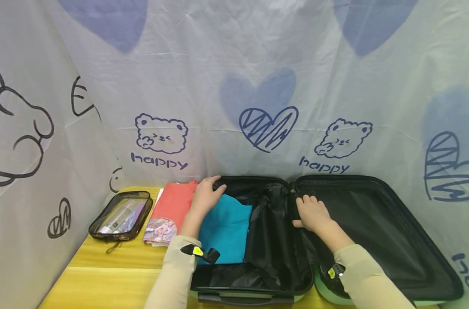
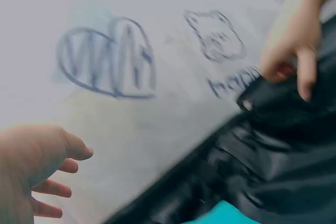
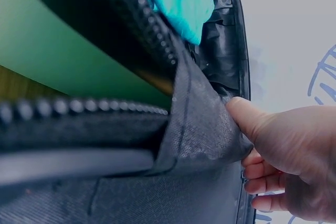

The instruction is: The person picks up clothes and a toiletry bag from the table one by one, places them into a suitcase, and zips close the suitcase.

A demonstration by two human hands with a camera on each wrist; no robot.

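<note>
Farthest left of the open suitcase (image 1: 373, 240), you see a clear toiletry pouch (image 1: 120, 215) with a black rim lying on the yellow table (image 1: 103, 279). Between the pouch and the suitcase lies a folded coral-red garment (image 1: 173, 201), and a small printed cloth (image 1: 160, 230) with a cartoon pattern rests on its near end.

Your left hand (image 1: 206, 195) is at the far left corner of the suitcase, above the back edge of the folded teal garment (image 1: 226, 229) that lies in the left half. Its fingers are bent loosely over the black rim. The left wrist view is blurred, so I cannot tell for sure if the fingers press the teal cloth or only hover; there they look relaxed and apart, holding nothing.

The left half of the suitcase is lined with shiny black fabric, which is wrinkled to the right of the teal garment.

Your right hand (image 1: 310, 213) is at the middle hinge of the suitcase, at the left edge of the right half. In the right wrist view your thumb and fingers (image 3: 247, 119) pinch the edge of the black mesh divider flap (image 3: 199, 124), so this hand is clamped on the flap. The mint-green shell (image 3: 58, 56) shows under the zipper.
</note>
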